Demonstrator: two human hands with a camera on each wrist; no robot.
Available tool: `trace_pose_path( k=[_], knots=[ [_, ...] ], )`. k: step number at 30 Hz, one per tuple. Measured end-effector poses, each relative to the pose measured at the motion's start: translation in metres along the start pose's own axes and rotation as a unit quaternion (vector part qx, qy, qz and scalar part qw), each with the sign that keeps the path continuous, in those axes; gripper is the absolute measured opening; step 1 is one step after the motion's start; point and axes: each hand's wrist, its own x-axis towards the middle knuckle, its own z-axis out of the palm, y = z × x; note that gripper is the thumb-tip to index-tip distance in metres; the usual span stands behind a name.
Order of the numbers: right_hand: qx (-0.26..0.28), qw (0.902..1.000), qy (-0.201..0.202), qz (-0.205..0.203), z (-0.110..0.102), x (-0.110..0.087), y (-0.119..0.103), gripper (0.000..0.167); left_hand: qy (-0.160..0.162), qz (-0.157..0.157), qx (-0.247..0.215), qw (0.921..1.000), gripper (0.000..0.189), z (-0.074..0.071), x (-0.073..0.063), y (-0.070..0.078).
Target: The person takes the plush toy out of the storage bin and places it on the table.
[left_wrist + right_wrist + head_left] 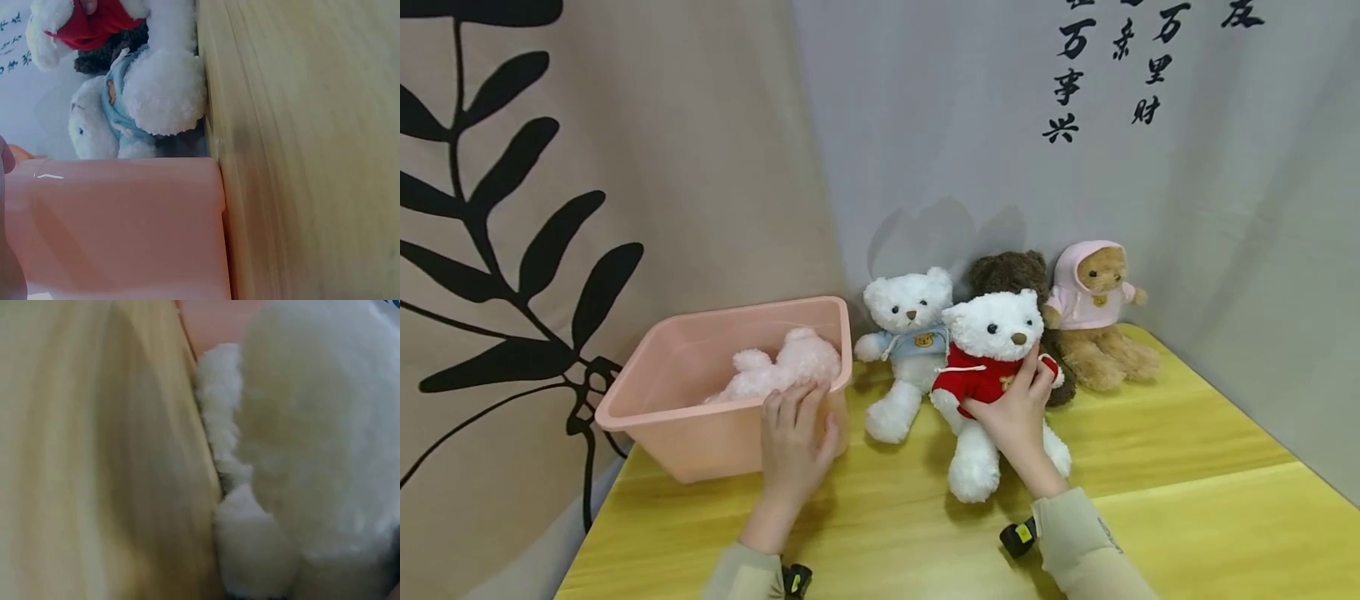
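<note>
The writing 万事兴 (1067, 86) is seen on the backdrop (917, 125). A tub (700, 442) containing a pink plush (786, 367) is touched by the left hand (796, 446), grip unclear; a red-shirted bear (964, 380) is gripped by the right hand (1018, 417).

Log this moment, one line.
left hand: at rim of pink bin | right hand: grips red-clad bear | pink bear: in bin

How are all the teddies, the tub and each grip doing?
Pink tub: upright, open on top
Pink toy: inside tub, partly hidden
Blue-shirt bear: sitting
Red-shirt bear: upright, held
Dark brown bear: mostly hidden behind red-shirt bear
Tan bear: sitting, pink hood up
Left grip: at tub's near rim
Right grip: holding red-shirt bear
</note>
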Motion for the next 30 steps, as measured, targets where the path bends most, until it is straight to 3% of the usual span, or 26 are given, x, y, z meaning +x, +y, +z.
trace_pose_path(
  k=[6,12,17,25,30],
  knots=[
    [0.01,0.9995,-0.017,0.026,-0.02,0.001,-0.003,0.137,0.005,0.0,0.0,1.0,0.042,-0.002,0.002,-0.002],
    [0.01,0.9986,-0.041,0.032,-0.037,-0.02,-0.012,0.13,0.013,0.002,-0.003,0.9999,0.042,-0.004,0.003,-0.006],
    [-0.019,0.9967,-0.071,0.033,-0.047,-0.034,-0.017,0.135,0.007,0.006,-0.009,0.9999,0.043,-0.002,0.004,-0.006],
    [-0.073,0.991,-0.1,0.051,-0.063,-0.051,-0.002,0.14,0.003,0.005,-0.013,0.9999,0.042,0.003,0.002,-0.003],
    [-0.073,0.9891,-0.119,0.048,-0.055,-0.059,0.008,0.14,0.001,0.003,-0.014,0.9999,0.043,0.003,0.001,-0.002]
  ],
)
